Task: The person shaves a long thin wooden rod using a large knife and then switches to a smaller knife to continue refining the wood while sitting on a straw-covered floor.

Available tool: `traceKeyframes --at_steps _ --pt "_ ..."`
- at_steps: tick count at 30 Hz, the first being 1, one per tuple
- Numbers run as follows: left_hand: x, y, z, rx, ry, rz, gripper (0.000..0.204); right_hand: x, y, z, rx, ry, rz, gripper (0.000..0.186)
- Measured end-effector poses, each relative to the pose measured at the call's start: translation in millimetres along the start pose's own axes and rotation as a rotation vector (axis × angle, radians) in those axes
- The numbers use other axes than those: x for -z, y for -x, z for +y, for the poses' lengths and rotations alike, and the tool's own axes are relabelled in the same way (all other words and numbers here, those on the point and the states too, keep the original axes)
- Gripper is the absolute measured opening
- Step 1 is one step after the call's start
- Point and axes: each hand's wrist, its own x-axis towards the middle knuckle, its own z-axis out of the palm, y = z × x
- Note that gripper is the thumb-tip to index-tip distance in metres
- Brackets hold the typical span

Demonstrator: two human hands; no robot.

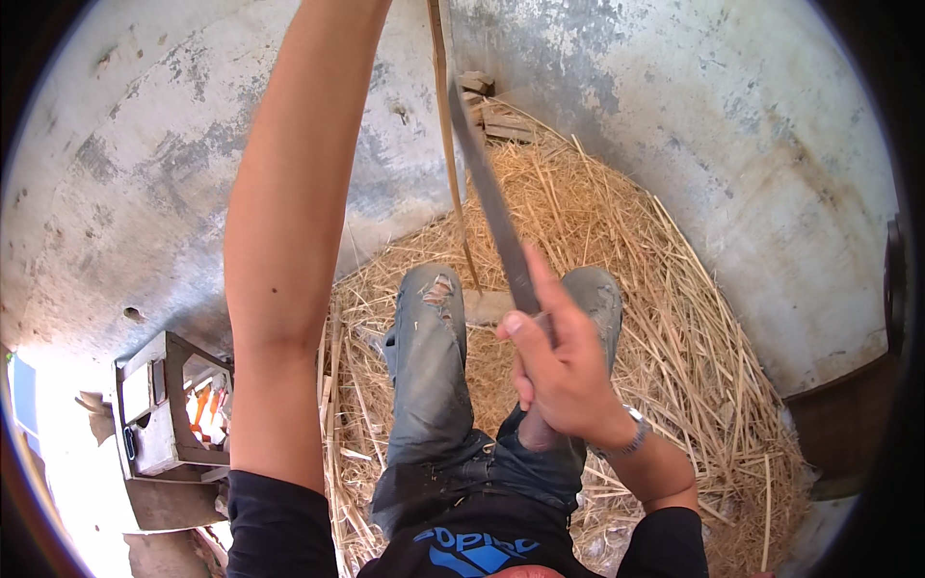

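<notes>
- The right hand (pixel 559 371) is closed around the handle of a long knife (pixel 491 202); the fingers wrap it fully and the thumb lies along the top of the handle.
- The knife has a dark, narrow blade. It points up and to the left, away from the hand, and its tip is close to a thin stick (pixel 448 144).
- The stick is pale brown and stands almost upright in the middle of the view. Its top goes out of the picture at the upper edge, and its lower end comes down between the 2 knees.
- The blade crosses the stick in its upper part; I cannot tell if they really touch there.
- The left arm (pixel 289 241) is raised straight up on the left side, and the hand itself is outside the picture, so its grip cannot be seen.
- The person sits with bent legs in torn grey jeans (pixel 429 385), and a metal watch (pixel 626 438) is on the right wrist.
- Under and around the legs lies a heap of dry straw (pixel 655 318), which fills the corner of 2 stained concrete walls (pixel 732 125).
- Some small wood pieces (pixel 496 111) lie at the far end of the straw.
- At the lower left stands a grey hollow block (pixel 164 405) with something orange inside it.
</notes>
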Motion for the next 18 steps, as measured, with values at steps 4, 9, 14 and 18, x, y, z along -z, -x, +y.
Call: traceKeyframes --at_steps 4,9,14,18 --pt "4 -2 5 -0.099 -0.083 0.086 0.032 22 -16 36 -0.213 -0.183 0.069 0.066" --pt "0 0 0 -0.111 -0.097 0.07 0.035 2 -17 -13 0.253 -0.082 0.162 0.065" --pt "-10 -2 1 -0.073 -0.081 0.069 0.034 -18 -25 37 0.511 0.015 0.277 0.069" --pt "4 1 -1 0.041 0.052 -0.059 0.032 -13 -30 152 -0.295 -0.105 0.146 0.066"
